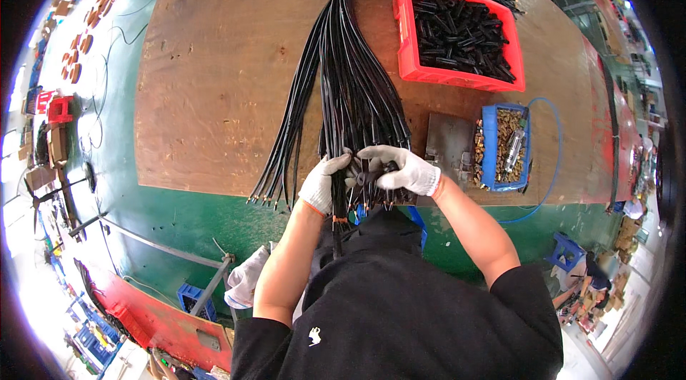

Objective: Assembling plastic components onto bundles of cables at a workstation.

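At the table's [214,94] near edge, the left hand [326,183] is resting curled over black cables [341,80], its grip unclear; the right hand [406,170] is holding a black tubular piece [391,166] between thumb and fingers; cable ends [339,222] are hanging past that edge, so an uneven tug could be dragging the bundle off.

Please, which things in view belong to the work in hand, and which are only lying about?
Likely belong:
cables, at left hand and right hand
black tubes in red bin
brassy parts in blue bin

Likely just lying about:
red stool, at left
brown coils, upper left
blue crate, lower left
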{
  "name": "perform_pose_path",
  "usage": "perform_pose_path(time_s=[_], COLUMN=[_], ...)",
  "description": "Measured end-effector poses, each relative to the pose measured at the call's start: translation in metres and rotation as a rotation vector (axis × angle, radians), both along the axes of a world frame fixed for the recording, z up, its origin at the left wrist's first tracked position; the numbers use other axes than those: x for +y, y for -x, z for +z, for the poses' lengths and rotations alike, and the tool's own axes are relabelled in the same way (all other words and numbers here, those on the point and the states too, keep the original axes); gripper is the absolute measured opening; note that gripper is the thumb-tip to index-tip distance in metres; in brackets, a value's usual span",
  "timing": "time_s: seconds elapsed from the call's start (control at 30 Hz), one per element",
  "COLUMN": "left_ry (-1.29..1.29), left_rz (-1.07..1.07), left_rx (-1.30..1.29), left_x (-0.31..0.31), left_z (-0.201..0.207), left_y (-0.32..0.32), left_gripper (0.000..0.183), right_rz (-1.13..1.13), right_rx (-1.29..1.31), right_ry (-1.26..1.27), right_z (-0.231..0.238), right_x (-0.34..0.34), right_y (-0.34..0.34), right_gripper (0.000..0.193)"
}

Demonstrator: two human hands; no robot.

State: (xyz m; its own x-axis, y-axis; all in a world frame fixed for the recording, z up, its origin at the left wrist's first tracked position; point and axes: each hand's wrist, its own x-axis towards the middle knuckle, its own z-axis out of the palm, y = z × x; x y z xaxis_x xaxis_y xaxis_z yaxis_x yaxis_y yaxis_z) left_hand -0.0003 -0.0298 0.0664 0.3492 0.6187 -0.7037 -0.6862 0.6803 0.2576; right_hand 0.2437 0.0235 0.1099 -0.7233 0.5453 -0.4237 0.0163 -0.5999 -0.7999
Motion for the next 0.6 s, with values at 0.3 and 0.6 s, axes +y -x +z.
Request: perform_pose_path(time_s=[0.3,0.6], left_ry=[0.016,-0.016], left_rz=[0.004,0.030], left_rx=[-0.084,-0.009], left_x=[0.003,0.000], left_z=[-0.001,-0.007], left_y=[0.009,-0.019], left_gripper=[0.015,0.017], right_rz=[-0.248,-0.387], right_rx=[-0.537,-0.753], right_ry=[-0.297,-0.553], right_z=[-0.001,0.001], right_x=[-0.042,-0.051], right_y=[0.025,0.057], right_gripper=[0.038,0.042])
